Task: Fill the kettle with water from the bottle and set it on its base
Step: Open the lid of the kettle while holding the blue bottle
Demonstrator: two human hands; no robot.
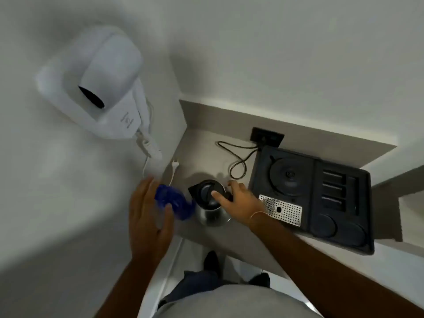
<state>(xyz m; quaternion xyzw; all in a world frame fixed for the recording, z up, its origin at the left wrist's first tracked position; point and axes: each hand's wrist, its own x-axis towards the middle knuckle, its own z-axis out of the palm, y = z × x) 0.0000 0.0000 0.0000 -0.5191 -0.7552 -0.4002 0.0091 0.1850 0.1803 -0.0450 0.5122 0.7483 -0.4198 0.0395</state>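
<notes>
A steel kettle (210, 211) with a black lid stands on the grey counter (202, 148), left of a black tray. My right hand (238, 199) grips its handle, with the thumb lying on the lid. My left hand (149, 216) holds a blue water bottle (174, 200), tipped sideways toward the kettle's spout. The bottle is blurred. The round black kettle base (289, 175) sits in the tray's left compartment, to the right of the kettle and bare.
The black tray (339, 203) holds a perforated metal plate (281, 210) and slotted compartments. A black cord (238, 157) runs to a wall socket (267, 136). A white hair dryer (98, 88) hangs on the left wall, its loose plug (175, 162) on the counter.
</notes>
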